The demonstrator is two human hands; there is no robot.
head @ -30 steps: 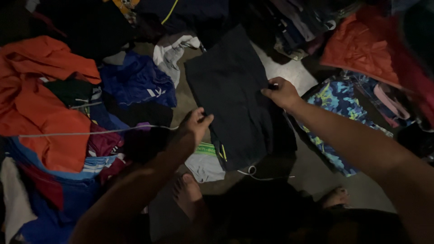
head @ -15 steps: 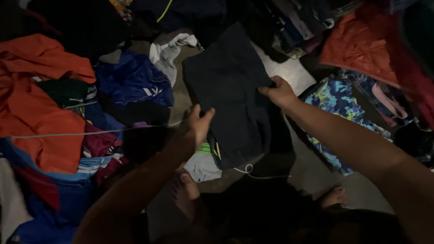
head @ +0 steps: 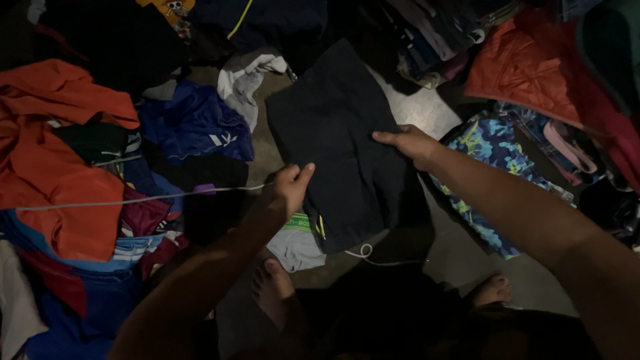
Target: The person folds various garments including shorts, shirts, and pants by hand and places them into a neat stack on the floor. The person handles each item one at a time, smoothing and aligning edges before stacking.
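Observation:
A dark navy pair of shorts (head: 337, 133) lies folded flat on the floor in the middle of the view. My left hand (head: 288, 189) pinches its left edge near the waistband. My right hand (head: 407, 143) rests on its right edge, fingers laid flat over the cloth. A white drawstring (head: 367, 253) trails from the near end of the shorts. A grey garment with a green band (head: 297, 240) pokes out from under them.
Heaps of clothes ring the spot: orange cloth (head: 53, 153) and a blue garment (head: 193, 123) at left, a blue patterned piece (head: 490, 150) and orange-red cloth (head: 527, 67) at right. A thin white cord (head: 133, 199) runs across the left heap. My bare feet (head: 273, 293) are below.
My right hand has slid from gripping the shorts' edge to lying flat on it. The left hand shifted slightly along the left edge. The shorts stay in place.

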